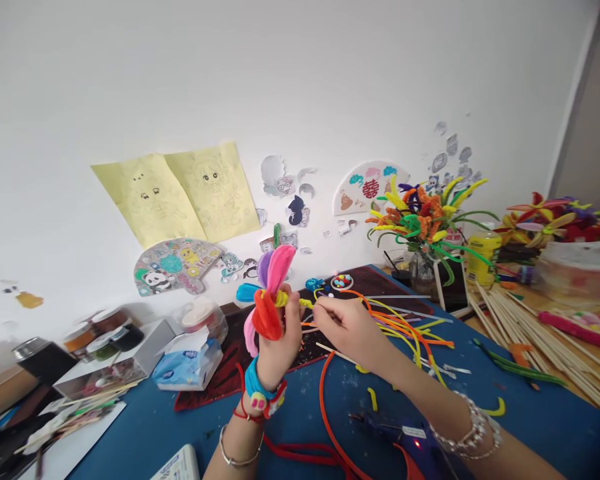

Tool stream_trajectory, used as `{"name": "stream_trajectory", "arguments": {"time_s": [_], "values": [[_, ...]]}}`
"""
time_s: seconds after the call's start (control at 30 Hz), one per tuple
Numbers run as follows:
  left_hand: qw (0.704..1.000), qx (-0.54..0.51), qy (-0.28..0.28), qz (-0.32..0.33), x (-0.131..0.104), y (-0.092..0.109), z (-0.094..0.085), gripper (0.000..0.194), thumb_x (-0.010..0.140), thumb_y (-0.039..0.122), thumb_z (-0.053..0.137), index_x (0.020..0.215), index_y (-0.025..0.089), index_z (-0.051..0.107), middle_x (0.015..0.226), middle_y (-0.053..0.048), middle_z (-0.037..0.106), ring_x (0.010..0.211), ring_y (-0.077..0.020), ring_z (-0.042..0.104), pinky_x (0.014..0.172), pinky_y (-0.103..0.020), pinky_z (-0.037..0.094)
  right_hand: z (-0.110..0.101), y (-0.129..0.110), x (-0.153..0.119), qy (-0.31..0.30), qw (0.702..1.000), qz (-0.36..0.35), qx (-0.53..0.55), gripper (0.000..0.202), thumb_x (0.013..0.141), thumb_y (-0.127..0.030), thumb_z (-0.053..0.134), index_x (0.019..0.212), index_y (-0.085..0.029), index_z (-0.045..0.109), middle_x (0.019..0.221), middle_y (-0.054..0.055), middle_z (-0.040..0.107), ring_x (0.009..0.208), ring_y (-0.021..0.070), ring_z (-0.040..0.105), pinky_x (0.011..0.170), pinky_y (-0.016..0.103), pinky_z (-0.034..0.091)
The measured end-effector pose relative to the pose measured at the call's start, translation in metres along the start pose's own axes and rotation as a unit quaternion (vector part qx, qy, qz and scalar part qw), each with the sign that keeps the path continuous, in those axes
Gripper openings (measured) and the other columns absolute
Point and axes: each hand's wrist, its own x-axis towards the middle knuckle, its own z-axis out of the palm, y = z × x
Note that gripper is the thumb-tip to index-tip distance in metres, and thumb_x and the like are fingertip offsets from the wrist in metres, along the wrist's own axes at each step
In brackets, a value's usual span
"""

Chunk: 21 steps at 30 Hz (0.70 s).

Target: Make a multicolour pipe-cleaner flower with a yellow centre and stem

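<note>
My left hand point(286, 337) is closed around a pipe-cleaner flower point(268, 317), which has pink, purple, blue and red-orange petals pointing up and to the left. From the flower's yellow middle a twisted yellow pipe cleaner point(306, 304) runs right to my right hand point(347, 327). The fingertips of that hand pinch its end. Just beyond the right hand lies a spread of loose orange and yellow pipe cleaners point(410, 333). Below it, on the blue mat point(290, 420), rests a dark blue hot glue gun point(405, 433) with a red light on.
At the left are a tissue pack point(187, 363) and a white box point(145, 353) with jars on top. A vase point(423, 272) of pipe-cleaner flowers stands at back right beside a yellow bottle point(484, 253). Wooden sticks point(540, 353) lie at the right. A small bowl point(342, 283) holds colored balls.
</note>
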Motion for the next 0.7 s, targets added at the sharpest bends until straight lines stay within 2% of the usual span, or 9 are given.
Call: {"name": "stream_trajectory", "arguments": {"time_s": [0.07, 0.13, 0.23, 0.33, 0.4, 0.47, 0.53, 0.6, 0.7], "values": [[0.998, 0.046, -0.031, 0.02, 0.002, 0.0, -0.001, 0.016, 0.079, 0.028, 0.072, 0.086, 0.021, 0.059, 0.054, 0.007, 0.037, 0.046, -0.0097, 0.034, 0.044, -0.023, 0.027, -0.012, -0.004, 0.002, -0.017, 0.998, -0.017, -0.06, 0.031, 0.088, -0.02, 0.044, 0.06, -0.019, 0.031, 0.055, -0.006, 0.032, 0.053, 0.0083, 0.031, 0.053, 0.027, 0.021], [0.995, 0.063, -0.073, 0.016, 0.004, 0.002, -0.002, 0.016, 0.087, 0.036, 0.061, 0.087, 0.021, 0.055, 0.054, 0.008, 0.031, 0.045, -0.0079, 0.029, 0.044, -0.021, 0.025, -0.023, -0.006, 0.004, -0.056, 0.996, -0.029, -0.068, 0.03, 0.09, -0.019, 0.041, 0.062, -0.019, 0.031, 0.058, -0.006, 0.034, 0.057, 0.0088, 0.033, 0.055, 0.026, 0.023], [0.989, 0.038, -0.141, -0.035, 0.007, 0.008, -0.002, 0.02, 0.093, 0.039, 0.051, 0.087, 0.02, 0.05, 0.056, 0.01, 0.026, 0.044, -0.0055, 0.02, 0.043, -0.018, 0.021, -0.034, -0.004, 0.006, -0.135, 0.988, -0.037, -0.06, 0.028, 0.093, -0.022, 0.037, 0.065, -0.019, 0.036, 0.062, -0.005, 0.037, 0.062, 0.0098, 0.036, 0.058, 0.025, 0.026], [0.974, -0.004, -0.208, -0.094, 0.008, 0.015, -0.003, 0.019, 0.093, 0.037, 0.052, 0.087, 0.02, 0.046, 0.054, 0.012, 0.022, 0.045, -0.0046, 0.014, 0.041, -0.015, 0.019, -0.038, 0.0, 0.008, -0.212, 0.977, -0.026, -0.02, 0.028, 0.095, -0.027, 0.036, 0.068, -0.019, 0.041, 0.066, -0.004, 0.04, 0.063, 0.0104, 0.037, 0.06, 0.025, 0.03], [0.965, -0.036, -0.231, -0.117, 0.009, 0.018, -0.003, 0.021, 0.092, 0.037, 0.053, 0.086, 0.019, 0.045, 0.052, 0.013, 0.02, 0.043, -0.0041, 0.012, 0.039, -0.013, 0.017, -0.038, 0.003, 0.009, -0.245, 0.969, -0.028, 0.026, 0.031, 0.096, -0.031, 0.035, 0.069, -0.019, 0.043, 0.067, -0.003, 0.042, 0.063, 0.0106, 0.039, 0.061, 0.025, 0.032], [0.961, -0.076, -0.232, -0.132, 0.009, 0.018, -0.003, 0.023, 0.091, 0.038, 0.054, 0.084, 0.019, 0.044, 0.049, 0.013, 0.021, 0.04, -0.0031, 0.012, 0.037, -0.012, 0.017, -0.036, 0.008, 0.011, -0.258, 0.962, -0.045, 0.077, 0.034, 0.097, -0.035, 0.034, 0.069, -0.019, 0.043, 0.067, -0.003, 0.043, 0.062, 0.0106, 0.04, 0.061, 0.024, 0.034], [0.959, -0.114, -0.215, -0.144, 0.01, 0.017, -0.002, 0.025, 0.09, 0.04, 0.056, 0.083, 0.019, 0.044, 0.046, 0.014, 0.025, 0.037, -0.0021, 0.013, 0.036, -0.012, 0.018, -0.03, 0.013, 0.011, -0.244, 0.961, -0.068, 0.11, 0.037, 0.098, -0.04, 0.033, 0.068, -0.019, 0.042, 0.066, -0.003, 0.042, 0.061, 0.0105, 0.041, 0.061, 0.024, 0.036], [0.961, -0.145, -0.182, -0.15, 0.011, 0.017, 0.0, 0.027, 0.088, 0.041, 0.06, 0.083, 0.019, 0.045, 0.044, 0.014, 0.03, 0.035, -0.0017, 0.015, 0.035, -0.012, 0.019, -0.022, 0.016, 0.011, -0.212, 0.967, -0.082, 0.115, 0.04, 0.099, -0.043, 0.03, 0.069, -0.019, 0.043, 0.065, -0.003, 0.042, 0.06, 0.0105, 0.042, 0.06, 0.023, 0.038], [0.97, -0.169, -0.111, -0.133, 0.012, 0.015, 0.004, 0.028, 0.084, 0.04, 0.066, 0.089, 0.018, 0.049, 0.044, 0.013, 0.036, 0.035, -0.002, 0.021, 0.035, -0.012, 0.021, -0.006, 0.019, 0.008, -0.128, 0.984, -0.089, 0.091, 0.038, 0.1, -0.04, 0.028, 0.073, -0.019, 0.044, 0.068, -0.002, 0.043, 0.062, 0.0108, 0.043, 0.063, 0.023, 0.038]]}}
